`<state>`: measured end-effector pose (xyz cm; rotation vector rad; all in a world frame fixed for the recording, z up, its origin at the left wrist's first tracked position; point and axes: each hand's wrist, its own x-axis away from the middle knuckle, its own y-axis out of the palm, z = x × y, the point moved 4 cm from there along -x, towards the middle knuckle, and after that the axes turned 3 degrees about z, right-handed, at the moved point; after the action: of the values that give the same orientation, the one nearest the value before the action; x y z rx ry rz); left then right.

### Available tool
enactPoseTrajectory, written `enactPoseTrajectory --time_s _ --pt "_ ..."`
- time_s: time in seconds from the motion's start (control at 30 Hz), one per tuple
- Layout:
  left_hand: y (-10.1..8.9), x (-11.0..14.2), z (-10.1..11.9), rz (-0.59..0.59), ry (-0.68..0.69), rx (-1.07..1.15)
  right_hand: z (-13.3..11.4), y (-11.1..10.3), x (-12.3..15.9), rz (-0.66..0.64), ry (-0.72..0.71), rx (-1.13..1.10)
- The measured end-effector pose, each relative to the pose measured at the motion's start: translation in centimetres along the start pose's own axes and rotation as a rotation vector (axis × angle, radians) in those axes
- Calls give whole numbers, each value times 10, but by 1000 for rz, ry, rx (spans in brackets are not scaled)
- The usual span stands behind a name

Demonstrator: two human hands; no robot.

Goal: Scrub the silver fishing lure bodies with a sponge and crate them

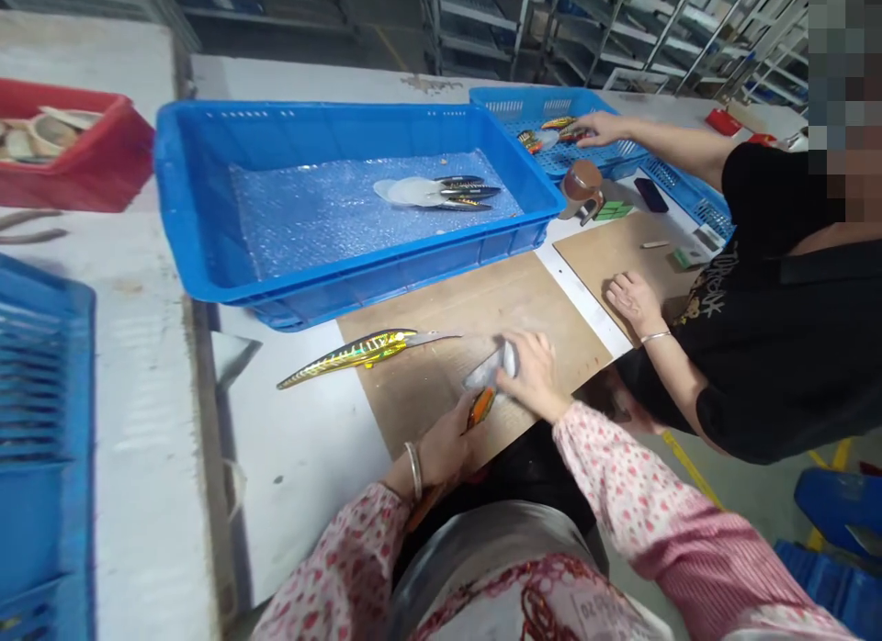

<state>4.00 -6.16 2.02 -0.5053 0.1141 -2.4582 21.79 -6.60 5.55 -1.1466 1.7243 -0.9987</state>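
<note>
My left hand [445,450] is closed around an orange and dark fishing lure [480,408], much of it hidden by the fingers. Its pale, see-through lip [483,372] points away from me. The fingers of my right hand [534,373] curl over a whitish edge at that lip; I cannot tell whether a separate thin piece is there too. Left of both hands lies a yellow-and-black striped lure [355,354] with a long clear lip, partly on the brown board [427,315] and partly on the white tabletop [303,476].
A blue tub [386,269] lined with bubble wrap holds several dark lures [469,193]. On my right, a co-worker's hand [603,129] reaches into a blue basket [506,96]; the other hand [632,301] rests on a board. A red bin [89,177] stands left.
</note>
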Motion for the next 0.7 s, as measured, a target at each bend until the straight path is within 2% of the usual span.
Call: enactPoseTrajectory --time_s 0.13,0.3,0.37,0.5,0.63,0.7 --pt "3 4 -1 -53 -124 80 9 -7 -9 42 56 113" --pt "3 7 2 -134 -165 211 -12 -1 8 -53 -87 63" --pt "4 8 2 -171 -182 260 -5 -1 2 -56 -55 50" --pt "3 7 -2 -189 -200 287 11 -7 -13 29 62 101" --pt "2 7 -5 -220 -212 317 -6 3 4 -54 -89 -14" --pt "2 7 -6 -232 -215 342 -5 7 3 -78 -104 -63"
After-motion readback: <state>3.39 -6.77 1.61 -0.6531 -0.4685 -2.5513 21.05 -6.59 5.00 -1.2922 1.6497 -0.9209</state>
